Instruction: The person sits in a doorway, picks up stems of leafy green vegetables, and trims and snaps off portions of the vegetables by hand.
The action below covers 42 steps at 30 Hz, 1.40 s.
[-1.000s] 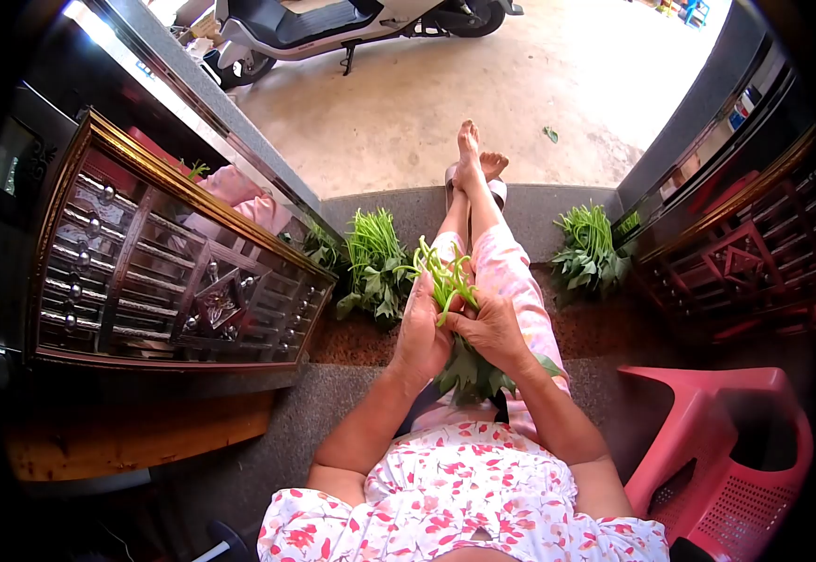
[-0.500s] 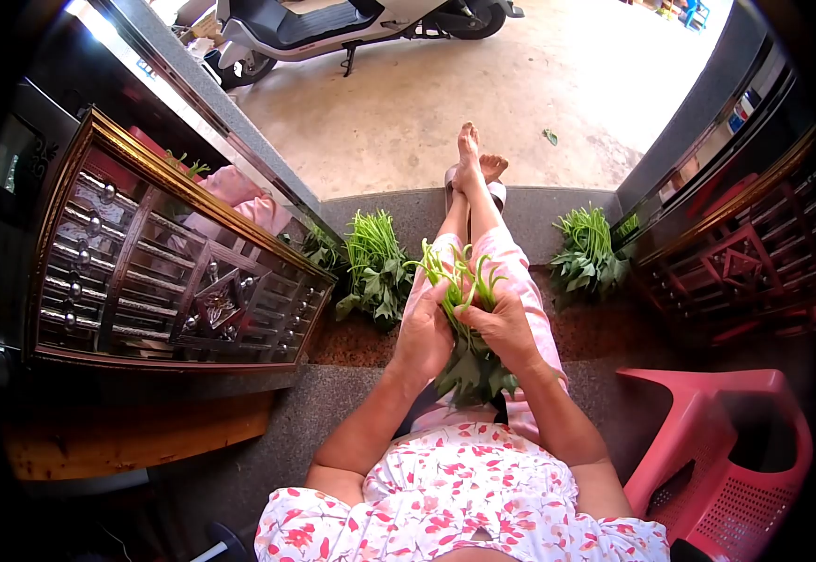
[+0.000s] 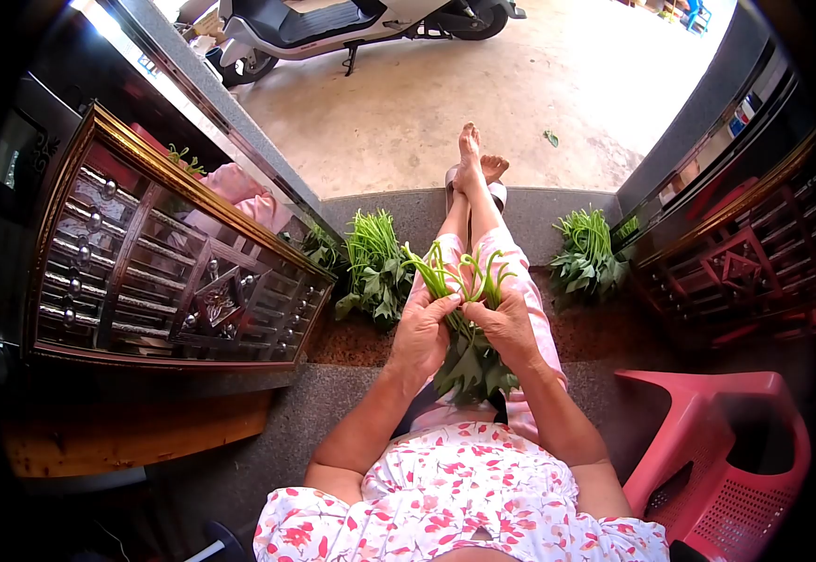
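Above my lap, a bunch of leafy greens is held between both hands, pale green stems upward and dark leaves hanging down toward me. My left hand is closed round the stems on the left side. My right hand grips the stems on the right side. The two thumbs nearly meet at the middle of the bunch, and the curled stem tips fan out beyond the fingers. The fingers behind the stems are partly hidden.
A pile of greens lies left of my legs, another pile to the right. A pink plastic chair stands at my right. Ornate door panels flank me. Outside, a scooter is parked, and a loose leaf lies on the ground.
The stems have spread apart into left and right clusters above my hands. My thumbs have come closer together at the middle of the bunch.
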Available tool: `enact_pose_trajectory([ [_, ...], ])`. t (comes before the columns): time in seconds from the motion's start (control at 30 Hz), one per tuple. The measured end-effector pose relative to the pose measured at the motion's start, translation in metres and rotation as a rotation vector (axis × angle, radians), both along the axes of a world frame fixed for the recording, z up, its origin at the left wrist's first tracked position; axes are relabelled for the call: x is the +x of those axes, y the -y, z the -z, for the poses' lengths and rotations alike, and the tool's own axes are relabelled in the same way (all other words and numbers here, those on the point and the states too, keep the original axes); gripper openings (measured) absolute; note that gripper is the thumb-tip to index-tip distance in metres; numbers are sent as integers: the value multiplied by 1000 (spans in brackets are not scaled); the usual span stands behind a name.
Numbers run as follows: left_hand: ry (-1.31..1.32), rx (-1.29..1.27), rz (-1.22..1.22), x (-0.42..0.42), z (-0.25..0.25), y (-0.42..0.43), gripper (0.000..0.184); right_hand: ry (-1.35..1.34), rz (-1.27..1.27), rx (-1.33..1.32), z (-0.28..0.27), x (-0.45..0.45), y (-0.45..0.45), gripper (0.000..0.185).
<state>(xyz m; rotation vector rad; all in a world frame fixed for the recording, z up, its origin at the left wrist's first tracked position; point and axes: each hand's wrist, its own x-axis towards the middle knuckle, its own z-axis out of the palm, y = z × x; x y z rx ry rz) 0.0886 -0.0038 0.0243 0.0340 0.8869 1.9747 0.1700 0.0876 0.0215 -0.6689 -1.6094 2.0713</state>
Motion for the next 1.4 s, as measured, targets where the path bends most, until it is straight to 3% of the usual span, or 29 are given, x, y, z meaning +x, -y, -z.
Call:
enact_pose_trajectory([
  [0.17, -75, 2, -4, 1, 1, 0, 27, 42, -7, -26, -12, 3, 0, 2],
  [0.47, -100, -40, -35, 0, 2, -1, 17, 70, -84, -211, -18, 6, -1, 7],
  [0.77, -270, -130, 0, -6, -3, 5, 13, -1, -25, -243, -19, 12, -16, 12],
  [0.93, -265, -178, -126, -20, 6, 11, 8, 8, 108, -190, -26, 15, -28, 16],
  [1.17, -147, -195, -246, -44, 9, 28, 5, -25, 122, -425, -25, 21, -40, 17],
  [1.4, -15, -143, -224, -42, 7, 28, 6, -133, 57, -765, 10, 21, -54, 18],
])
